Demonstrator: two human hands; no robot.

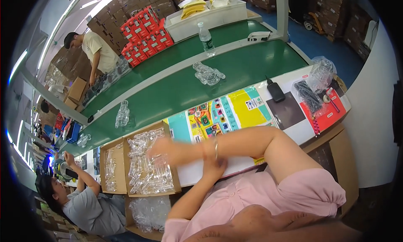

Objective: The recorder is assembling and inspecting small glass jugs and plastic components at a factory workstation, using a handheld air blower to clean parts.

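Right hand [168, 151] reaching leftward across the body, blurred with motion, over the cardboard tray [175, 184] heaped with clear plastic parts [149, 166]; fingers loosely spread as far as visible, grip on any one part impossible to tell; left hand [216, 166] tucked beneath the right forearm at the wrist, fingers hidden, state unknowable. Nothing yet lifted clear of the tray, by the look of it; tray full, a second, narrower tray [103, 166] just beside it partly filled, a bag of the same clear parts [149, 214] below. On the green conveyor belt [235, 69], a few clear plastic pieces [208, 74] lying apart; most of the stock seemingly unhandled.
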